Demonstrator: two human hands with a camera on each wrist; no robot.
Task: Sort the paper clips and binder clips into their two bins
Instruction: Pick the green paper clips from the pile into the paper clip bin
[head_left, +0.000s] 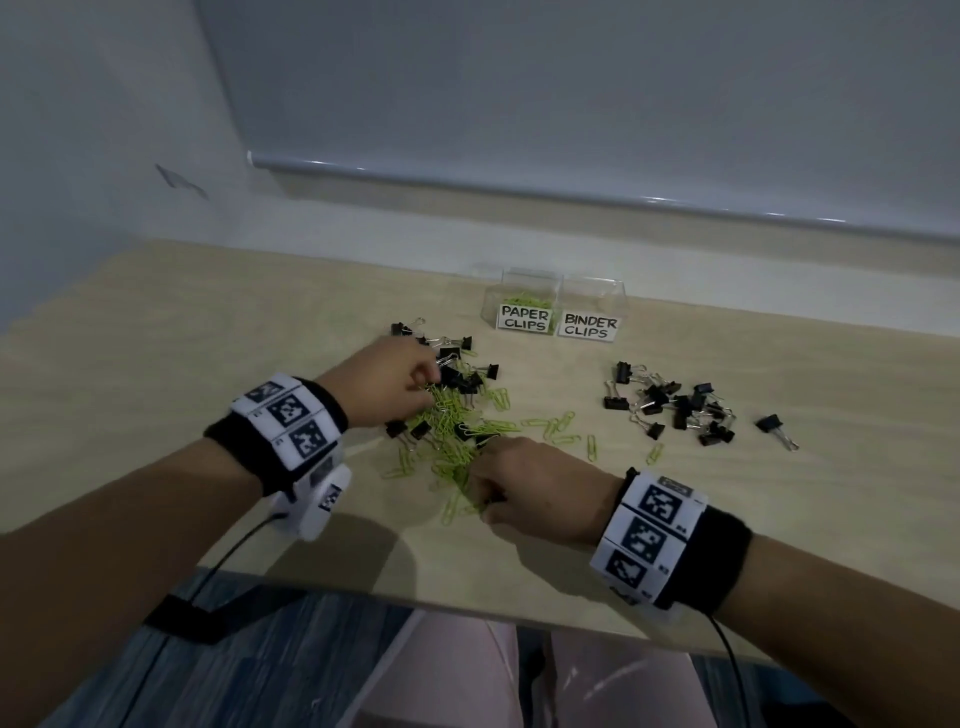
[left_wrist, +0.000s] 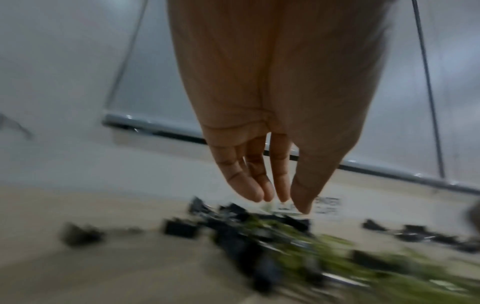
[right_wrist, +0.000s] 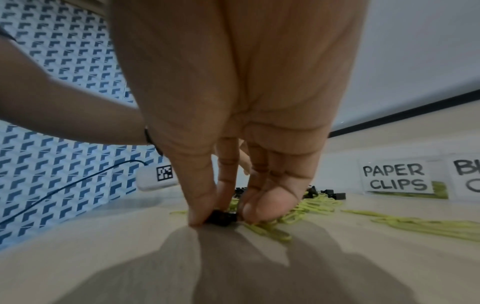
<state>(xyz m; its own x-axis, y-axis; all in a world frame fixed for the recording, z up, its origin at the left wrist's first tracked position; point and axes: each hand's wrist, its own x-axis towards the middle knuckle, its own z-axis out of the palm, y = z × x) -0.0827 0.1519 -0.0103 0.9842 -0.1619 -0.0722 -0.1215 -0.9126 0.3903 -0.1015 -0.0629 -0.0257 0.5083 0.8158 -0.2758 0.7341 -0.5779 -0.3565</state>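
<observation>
Nearest the table edge, the right hand (head_left: 535, 488) is pinching a small black binder clip (right_wrist: 222, 218) between thumb and fingertips, at the near side of the mixed pile (head_left: 452, 415) of green paper clips and black binder clips. Just beyond, the left hand (head_left: 395, 384) is hovering over the pile's far side with fingers relaxed and nearly straight, holding nothing. To the right, a separate group of binder clips (head_left: 680, 408) is lying apart. Farthest back, the clear paper clip bin (head_left: 524, 304) is holding some green clips; the binder clip bin (head_left: 592, 306) beside it looks empty. Binder clips probably handle light and rigid; gripping the black body seems surer than the slippery wire handles.
</observation>
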